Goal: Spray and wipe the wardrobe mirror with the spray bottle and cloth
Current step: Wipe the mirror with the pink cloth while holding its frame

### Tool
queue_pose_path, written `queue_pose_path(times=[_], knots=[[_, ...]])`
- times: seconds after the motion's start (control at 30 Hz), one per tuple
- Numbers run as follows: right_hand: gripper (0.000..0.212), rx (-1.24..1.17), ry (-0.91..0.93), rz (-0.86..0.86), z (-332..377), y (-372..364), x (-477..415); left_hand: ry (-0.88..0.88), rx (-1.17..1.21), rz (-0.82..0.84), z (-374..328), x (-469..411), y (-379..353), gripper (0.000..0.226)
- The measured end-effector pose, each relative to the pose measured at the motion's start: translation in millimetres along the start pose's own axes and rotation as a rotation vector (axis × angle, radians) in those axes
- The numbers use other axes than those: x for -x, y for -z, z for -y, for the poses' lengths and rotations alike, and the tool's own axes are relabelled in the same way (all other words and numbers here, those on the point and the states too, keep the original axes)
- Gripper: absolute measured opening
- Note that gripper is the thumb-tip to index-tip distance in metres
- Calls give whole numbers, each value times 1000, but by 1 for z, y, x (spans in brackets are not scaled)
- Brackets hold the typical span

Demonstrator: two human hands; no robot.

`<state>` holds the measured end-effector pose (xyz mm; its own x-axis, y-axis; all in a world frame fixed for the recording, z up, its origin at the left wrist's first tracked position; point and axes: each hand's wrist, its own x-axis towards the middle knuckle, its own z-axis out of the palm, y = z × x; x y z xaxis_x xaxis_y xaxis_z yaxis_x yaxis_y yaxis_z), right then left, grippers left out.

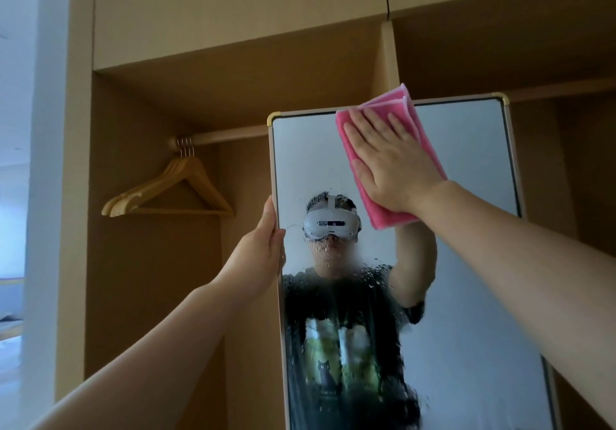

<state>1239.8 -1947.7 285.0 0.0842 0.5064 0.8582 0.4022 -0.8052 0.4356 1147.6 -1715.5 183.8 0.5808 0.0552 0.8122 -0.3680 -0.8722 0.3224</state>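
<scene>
The tall wardrobe mirror point(473, 149) has a thin pale frame with brass corners and stands in front of the open wardrobe. Spray droplets cover the middle and lower left of its glass. My right hand point(390, 159) lies flat on a folded pink cloth point(423, 129), pressing it against the glass just under the top edge. My left hand point(263, 249) grips the mirror's left frame edge at mid height. No spray bottle is in view.
Several wooden hangers point(173, 189) hang from a rail at the left inside the beige wardrobe point(233, 46). A vertical divider stands behind the mirror's top. A white wall and bright room lie at the far left.
</scene>
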Motion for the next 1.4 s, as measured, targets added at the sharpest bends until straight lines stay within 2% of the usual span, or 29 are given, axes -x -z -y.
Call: queue_pose_path(times=[0.43,0.8,0.97,1.23,1.4], knots=[[63,-33,-43,-26,39,-15,42,-26,51,-5,0,1,0,60],[62,-47,167,-34,83,-39,108,-27,-3,8,-1,1,0,61],[59,-78,131,-102,80,-40,115,-49,15,18,-1,3,1,61],[59,-53,113,-79,77,-35,97,-50,32,11,2,5,1,61],[58,-23,80,-48,68,-18,54,-61,35,-13,2,5,0,61]])
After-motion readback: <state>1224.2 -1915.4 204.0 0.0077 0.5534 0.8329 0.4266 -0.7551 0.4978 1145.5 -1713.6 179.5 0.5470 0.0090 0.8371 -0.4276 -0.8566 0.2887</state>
